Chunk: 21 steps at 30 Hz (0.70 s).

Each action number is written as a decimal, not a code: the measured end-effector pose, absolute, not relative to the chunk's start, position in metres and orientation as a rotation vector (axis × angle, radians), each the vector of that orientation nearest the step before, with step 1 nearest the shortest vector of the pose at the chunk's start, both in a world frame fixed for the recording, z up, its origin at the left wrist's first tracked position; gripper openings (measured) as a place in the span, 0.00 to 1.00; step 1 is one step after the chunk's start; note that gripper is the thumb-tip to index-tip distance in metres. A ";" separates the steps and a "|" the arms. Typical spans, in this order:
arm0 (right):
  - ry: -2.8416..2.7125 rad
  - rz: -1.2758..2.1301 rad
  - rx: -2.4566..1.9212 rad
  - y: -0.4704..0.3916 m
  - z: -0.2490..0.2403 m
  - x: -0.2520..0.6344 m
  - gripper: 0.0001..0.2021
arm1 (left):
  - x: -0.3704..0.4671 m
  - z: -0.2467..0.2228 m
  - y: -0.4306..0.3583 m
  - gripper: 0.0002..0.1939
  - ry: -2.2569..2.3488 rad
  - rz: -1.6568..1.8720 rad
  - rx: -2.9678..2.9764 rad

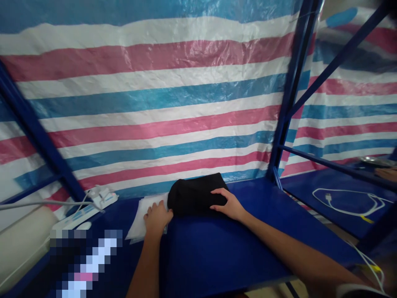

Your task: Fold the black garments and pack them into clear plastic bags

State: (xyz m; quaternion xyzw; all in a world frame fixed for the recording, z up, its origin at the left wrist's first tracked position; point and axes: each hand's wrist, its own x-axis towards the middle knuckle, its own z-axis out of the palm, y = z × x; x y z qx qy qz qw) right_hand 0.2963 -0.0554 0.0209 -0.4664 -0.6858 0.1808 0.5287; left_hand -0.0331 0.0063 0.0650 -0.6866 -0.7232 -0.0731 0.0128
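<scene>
A black cloth bag, soft and roughly box-shaped, lies on the blue shelf close to the striped sheet. My right hand grips its right end, thumb below and fingers above. Flat white sheets or thin packets lie in a loose stack just left of the bag. On top of them rests my left hand, fingers spread, with the thumb at the bag's left end. What is inside the bag is hidden.
At left are a white power strip with plugs, a pale rounded object and a pixelated area. Blue metal posts frame the shelf. Behind hangs a striped plastic sheet. A white cable lies on the neighbouring shelf.
</scene>
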 end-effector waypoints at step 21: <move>-1.666 0.418 -1.098 -0.056 0.022 0.296 0.27 | -0.031 0.068 0.006 0.21 -2.169 -0.281 -2.121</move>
